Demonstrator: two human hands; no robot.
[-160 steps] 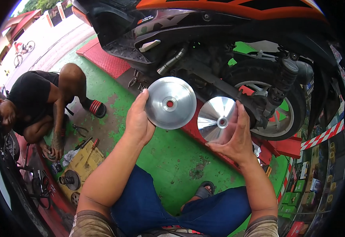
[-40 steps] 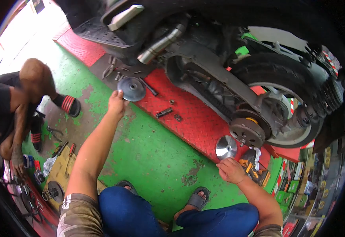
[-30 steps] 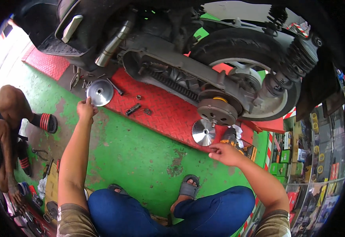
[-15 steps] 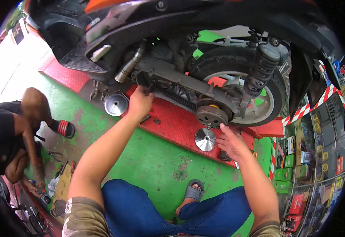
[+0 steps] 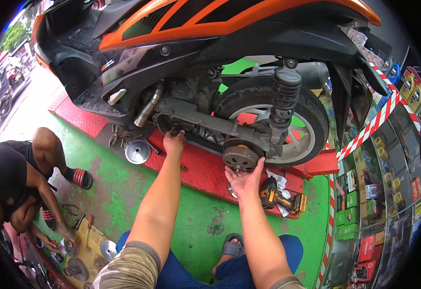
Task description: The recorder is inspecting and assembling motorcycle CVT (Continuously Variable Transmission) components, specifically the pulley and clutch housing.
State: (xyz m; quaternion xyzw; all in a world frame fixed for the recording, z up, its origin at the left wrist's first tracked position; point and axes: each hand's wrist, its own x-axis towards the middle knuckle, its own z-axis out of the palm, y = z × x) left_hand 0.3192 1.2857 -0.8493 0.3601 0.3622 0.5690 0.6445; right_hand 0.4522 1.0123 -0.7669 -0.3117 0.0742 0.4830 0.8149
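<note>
An orange and black scooter [image 5: 186, 29] has its transmission case [image 5: 191, 113] uncovered, with a black toothed drive belt [image 5: 204, 141] running along it. At the front end of the case my left hand [image 5: 173, 144] reaches in, its fingers closed around a dark part I cannot make out. My right hand [image 5: 245, 184] cups the round clutch [image 5: 239, 157] from below, thumb on its right side and fingers at its lower left. Behind that hand, a shiny metal pulley disc is mostly hidden. Another silver pulley disc [image 5: 137, 151] lies left of my left hand.
The scooter's rear wheel [image 5: 311, 137] stands over a red metal ramp [image 5: 200, 178]. A yellow and black cordless impact driver [image 5: 287, 201] and a white cloth lie right of my right hand. At left a person [image 5: 25, 176] crouches over parts on cardboard [image 5: 90, 236]. Glass shelves [image 5: 364, 207] stand at right.
My view has shifted and shows more of the scooter. My right hand has moved left and up from beside the clutch onto it. My left hand stays at the case's front end.
</note>
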